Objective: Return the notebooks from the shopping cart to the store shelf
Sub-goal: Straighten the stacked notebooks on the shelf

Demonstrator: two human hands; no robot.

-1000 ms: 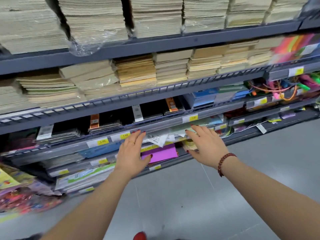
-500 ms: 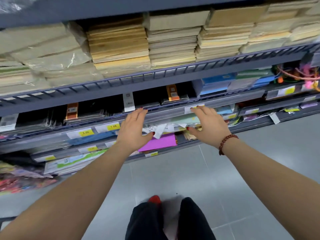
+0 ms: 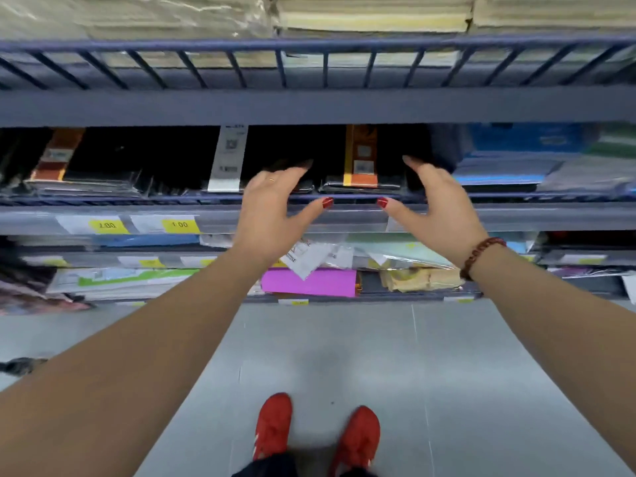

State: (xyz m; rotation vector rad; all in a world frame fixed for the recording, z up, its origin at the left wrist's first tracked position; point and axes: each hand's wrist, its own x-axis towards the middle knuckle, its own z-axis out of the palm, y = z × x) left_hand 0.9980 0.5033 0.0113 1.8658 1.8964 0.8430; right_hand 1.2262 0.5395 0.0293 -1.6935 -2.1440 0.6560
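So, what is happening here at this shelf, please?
A person faces a store shelf and reaches both hands into its row of black notebooks. The left hand and the right hand are open with straight fingers, one on each side of a black notebook stack with an orange band. Neither hand plainly grips anything. No shopping cart is in view.

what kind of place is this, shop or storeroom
Most likely a shop's stationery aisle: yellow price tags line the shelf edge, wrapped black notebooks with barcode bands lie stacked on it, and paper stacks fill the shelf above.
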